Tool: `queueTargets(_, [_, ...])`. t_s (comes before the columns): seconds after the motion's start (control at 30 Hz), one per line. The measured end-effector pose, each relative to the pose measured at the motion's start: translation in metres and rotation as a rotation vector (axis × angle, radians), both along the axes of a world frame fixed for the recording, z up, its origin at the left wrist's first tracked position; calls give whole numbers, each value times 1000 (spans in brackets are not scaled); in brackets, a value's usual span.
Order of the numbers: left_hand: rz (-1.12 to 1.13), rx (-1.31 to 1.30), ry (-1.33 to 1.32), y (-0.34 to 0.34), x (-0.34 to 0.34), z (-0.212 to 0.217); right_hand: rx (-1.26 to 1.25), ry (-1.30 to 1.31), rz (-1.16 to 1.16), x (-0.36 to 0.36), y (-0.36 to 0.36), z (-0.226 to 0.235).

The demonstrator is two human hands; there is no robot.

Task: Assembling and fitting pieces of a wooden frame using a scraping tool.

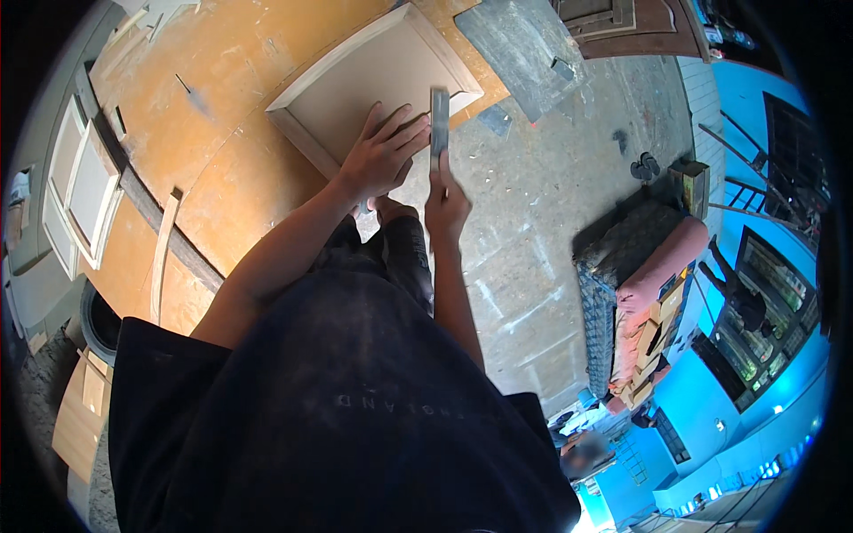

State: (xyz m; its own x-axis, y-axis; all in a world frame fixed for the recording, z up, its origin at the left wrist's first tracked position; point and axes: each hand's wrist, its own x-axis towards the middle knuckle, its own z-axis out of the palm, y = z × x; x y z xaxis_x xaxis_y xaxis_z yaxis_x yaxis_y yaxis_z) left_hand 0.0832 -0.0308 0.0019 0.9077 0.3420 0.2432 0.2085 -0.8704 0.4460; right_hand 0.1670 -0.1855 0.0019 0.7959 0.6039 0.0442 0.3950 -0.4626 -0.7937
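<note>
A framed wooden panel (355, 84), like a cabinet door with a flat light centre, lies tilted on the orange-brown worktop near its right edge. My left hand (378, 162) rests on the panel's near right part with its fingers spread. In my right hand (447, 206) is a flat grey metal file (439, 124), gripped by its near end. The file points away from me, across the panel's right frame edge, close beside my left fingertips. Its exact contact with the wood is hard to make out.
The worktop (231, 67) spreads to the left, with a wooden strip (165, 249) and pale framed panels (84, 186) at its far left. A grey board (524, 53) lies beyond on the right. A covered sofa-like stack (640, 293) stands on the concrete floor (524, 222).
</note>
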Motion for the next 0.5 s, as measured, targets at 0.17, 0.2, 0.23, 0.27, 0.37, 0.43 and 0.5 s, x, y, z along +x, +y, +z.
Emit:
queueTargets(0.17, [-3,-11,-33,-3,4,-1,-31,-27,-9,11,5,3])
queueTargets(0.2, [-6,-12,-31,-3,6,-1,20,-41,5,28,22,-1])
queueTargets(0.23, [-11,-15,-38,-2,8,-3,20,-40,3,45,40,-2])
queueTargets(0.27, [-19,-22,-43,-4,8,-4,59,-26,-28,57,55,0])
queueTargets(0.37, [-11,-12,-7,-4,7,-1,87,-31,-51,56,56,-1])
queueTargets(0.43, [-8,-16,1,-3,4,-1,79,-53,-39,41,42,-1])
queueTargets(0.5, [3,-19,6,-3,1,-2,-27,-16,-16,11,5,-1])
